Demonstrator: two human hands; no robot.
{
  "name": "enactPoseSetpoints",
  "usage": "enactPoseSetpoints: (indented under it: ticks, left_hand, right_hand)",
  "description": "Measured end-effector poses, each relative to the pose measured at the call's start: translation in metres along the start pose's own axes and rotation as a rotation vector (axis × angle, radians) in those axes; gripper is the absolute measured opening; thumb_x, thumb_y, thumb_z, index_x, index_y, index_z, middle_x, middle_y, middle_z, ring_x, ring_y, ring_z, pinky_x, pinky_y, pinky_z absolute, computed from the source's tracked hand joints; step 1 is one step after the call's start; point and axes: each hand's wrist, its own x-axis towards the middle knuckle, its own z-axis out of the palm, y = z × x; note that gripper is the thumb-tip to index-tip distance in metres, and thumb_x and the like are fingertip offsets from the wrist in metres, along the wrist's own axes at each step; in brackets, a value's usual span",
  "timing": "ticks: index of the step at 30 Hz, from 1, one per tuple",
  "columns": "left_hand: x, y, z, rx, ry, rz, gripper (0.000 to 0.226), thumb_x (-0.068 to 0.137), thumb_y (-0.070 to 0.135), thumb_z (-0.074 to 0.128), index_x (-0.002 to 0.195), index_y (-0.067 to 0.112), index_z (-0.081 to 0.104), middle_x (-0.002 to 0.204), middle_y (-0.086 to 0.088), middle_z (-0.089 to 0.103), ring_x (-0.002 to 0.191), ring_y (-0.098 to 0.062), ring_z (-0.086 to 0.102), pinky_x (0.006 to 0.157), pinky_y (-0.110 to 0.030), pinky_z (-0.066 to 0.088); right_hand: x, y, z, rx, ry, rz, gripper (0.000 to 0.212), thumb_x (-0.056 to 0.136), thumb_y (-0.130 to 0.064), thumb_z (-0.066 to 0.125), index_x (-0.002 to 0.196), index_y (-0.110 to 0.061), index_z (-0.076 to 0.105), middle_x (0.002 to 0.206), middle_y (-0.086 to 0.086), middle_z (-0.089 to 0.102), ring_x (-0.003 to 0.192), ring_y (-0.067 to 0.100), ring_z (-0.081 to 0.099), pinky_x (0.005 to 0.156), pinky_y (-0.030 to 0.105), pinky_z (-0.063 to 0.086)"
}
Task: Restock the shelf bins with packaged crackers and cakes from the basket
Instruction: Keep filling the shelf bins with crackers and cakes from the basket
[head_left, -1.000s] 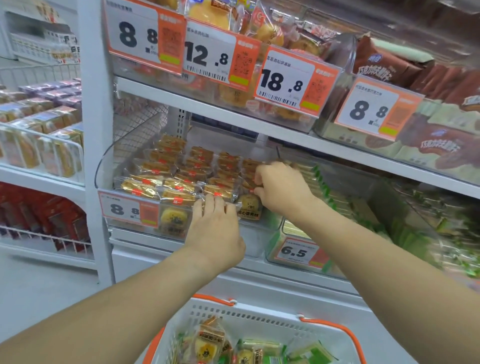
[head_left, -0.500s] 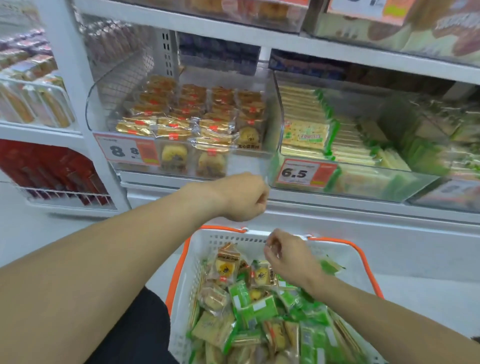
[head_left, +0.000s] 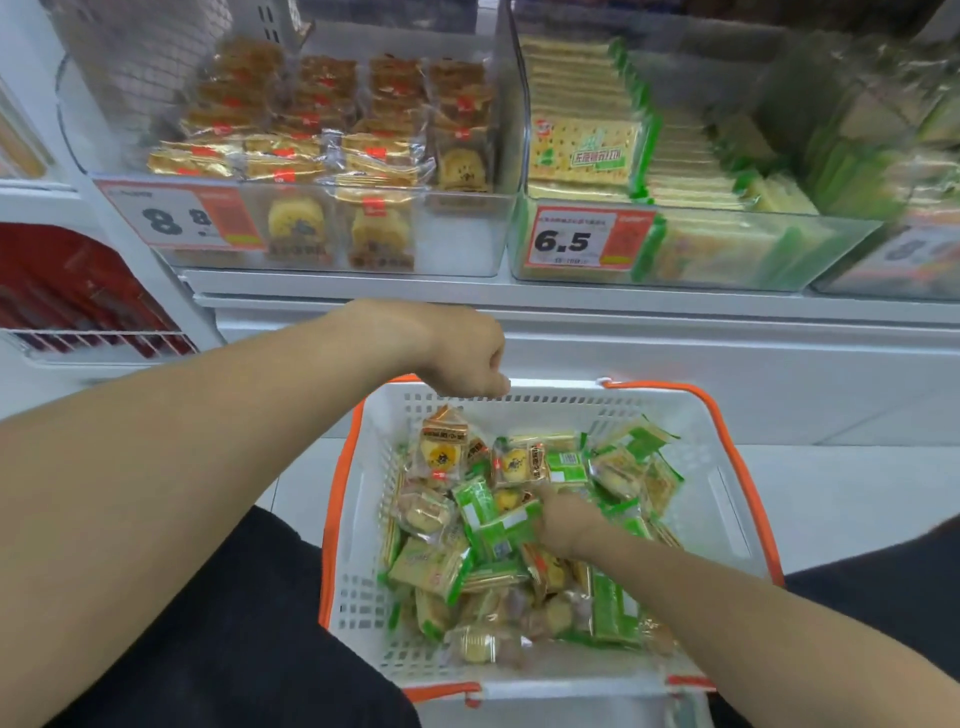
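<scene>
A white basket with orange handles (head_left: 545, 400) stands low in front of me, holding several green cracker packets (head_left: 485, 512) and clear-wrapped yellow cake packets (head_left: 441, 457). My right hand (head_left: 566, 519) is down in the pile, fingertips touching packets near the middle; nothing is lifted. My left hand (head_left: 467, 358) hovers over the basket's far rim with fingers curled, holding nothing. On the shelf above, the clear cake bin (head_left: 467, 234) holds rows of cake packets, and the cracker bin (head_left: 831, 249) to its right holds green-edged cracker packs.
Orange price tags read 8.8 (head_left: 182, 218) on the cake bin and 6.5 (head_left: 571, 241) on the cracker bin. Another bin of green packets (head_left: 883, 156) sits far right. A wire shelf with red packs (head_left: 78, 291) is at left. A white shelf base lies behind the basket.
Both hands have left the cake bin and come down. My right hand has dropped into the basket's packets, my left stopped above its far rim, and my view has tilted downward.
</scene>
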Motion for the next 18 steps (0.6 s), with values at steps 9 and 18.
enactPoseSetpoints:
  ticks: [9, 18]
  left_hand:
    - [0.008, 0.0, 0.004, -0.016, -0.065, 0.015, 0.042, 0.102, 0.048, 0.046, 0.096, 0.008, 0.059, 0.096, -0.009, 0.063, 0.081, -0.024, 0.052, 0.079, -0.036, 0.047]
    - [0.005, -0.005, -0.002, -0.059, -0.062, -0.028, 0.035, 0.102, 0.049, 0.048, 0.114, 0.018, 0.059, 0.107, 0.003, 0.063, 0.098, -0.018, 0.06, 0.085, -0.032, 0.048]
  right_hand:
    - [0.01, -0.018, 0.026, 0.198, -0.022, -0.032, 0.063, 0.091, -0.014, 0.064, 0.147, -0.012, 0.035, 0.134, 0.012, 0.055, 0.118, 0.029, 0.057, 0.095, 0.034, 0.05]
    - [-0.01, -0.032, -0.007, -0.25, -0.095, -0.192, 0.038, 0.088, -0.007, 0.066, 0.124, -0.01, 0.055, 0.133, 0.013, 0.051, 0.125, 0.03, 0.051, 0.103, 0.042, 0.049]
